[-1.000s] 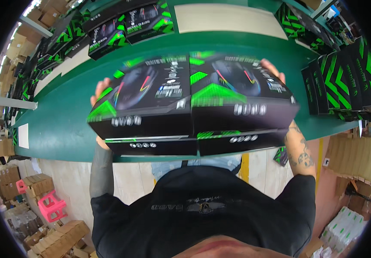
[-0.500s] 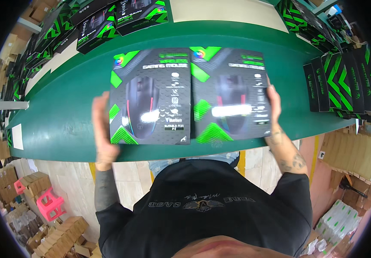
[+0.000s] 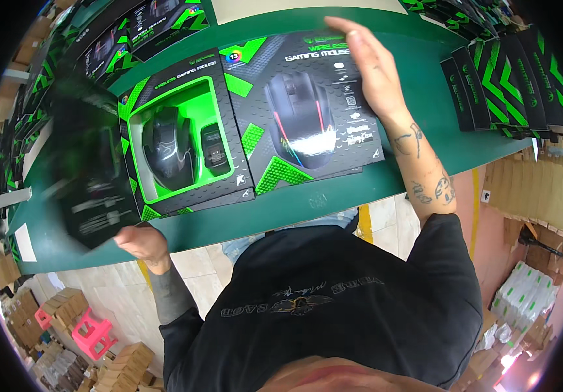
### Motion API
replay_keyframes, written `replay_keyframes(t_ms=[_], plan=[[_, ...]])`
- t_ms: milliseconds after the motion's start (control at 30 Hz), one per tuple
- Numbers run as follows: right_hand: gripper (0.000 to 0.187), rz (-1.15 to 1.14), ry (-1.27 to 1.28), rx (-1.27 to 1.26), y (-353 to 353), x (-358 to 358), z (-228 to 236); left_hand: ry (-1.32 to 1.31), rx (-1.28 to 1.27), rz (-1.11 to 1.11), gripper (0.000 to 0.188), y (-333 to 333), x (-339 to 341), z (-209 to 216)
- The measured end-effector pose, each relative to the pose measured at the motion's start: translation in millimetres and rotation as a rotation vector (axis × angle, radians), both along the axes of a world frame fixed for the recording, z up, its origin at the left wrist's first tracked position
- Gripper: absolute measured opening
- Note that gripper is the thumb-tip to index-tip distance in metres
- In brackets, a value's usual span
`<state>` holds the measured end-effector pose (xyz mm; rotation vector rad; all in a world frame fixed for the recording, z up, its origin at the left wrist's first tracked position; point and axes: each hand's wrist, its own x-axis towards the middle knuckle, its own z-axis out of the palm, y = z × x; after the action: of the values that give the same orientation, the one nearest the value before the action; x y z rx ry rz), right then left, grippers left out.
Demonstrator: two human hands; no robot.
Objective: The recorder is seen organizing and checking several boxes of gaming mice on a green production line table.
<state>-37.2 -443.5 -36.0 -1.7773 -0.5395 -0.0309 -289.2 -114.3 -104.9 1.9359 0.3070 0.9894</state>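
Note:
Two black-and-green gaming mouse boxes lie side by side on the green table. The left mouse box has its front cover swung out to the left, and that cover is blurred. My left hand pinches the cover's near edge. Inside the box, a green tray holds a glossy black mouse and beside it a small dark piece like a USB receiver. The right mouse box is closed, with a mouse pictured on it. My right hand lies along its far right edge, fingers stretched out.
More boxes of this kind stand at the table's right and at the far left. A white sheet lies at the back. Beyond the table's near edge are a pink stool and cardboard stacks on the floor.
The left box's cover has come open, swung leftward with my left hand. Both boxes sit farther away and turned slightly. My right hand has moved from the right box's side to its far corner.

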Motion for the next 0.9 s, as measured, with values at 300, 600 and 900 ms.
replay_keyframes(t_ms=[300,600,900], plan=[[0.057,0.553,0.226,0.871,29.3,-18.6,45.5,0.226,-0.243,0.092,0.019,-41.4,-1.2,55.9],[0.051,0.682,0.392,0.253,71.0,1.7,49.8,0.418,-0.094,0.089,0.026,-47.5,-15.0,64.0],[0.055,0.667,0.57,0.386,93.7,-14.2,45.4,0.318,0.237,0.066,0.037,-53.3,-62.4,-2.4]])
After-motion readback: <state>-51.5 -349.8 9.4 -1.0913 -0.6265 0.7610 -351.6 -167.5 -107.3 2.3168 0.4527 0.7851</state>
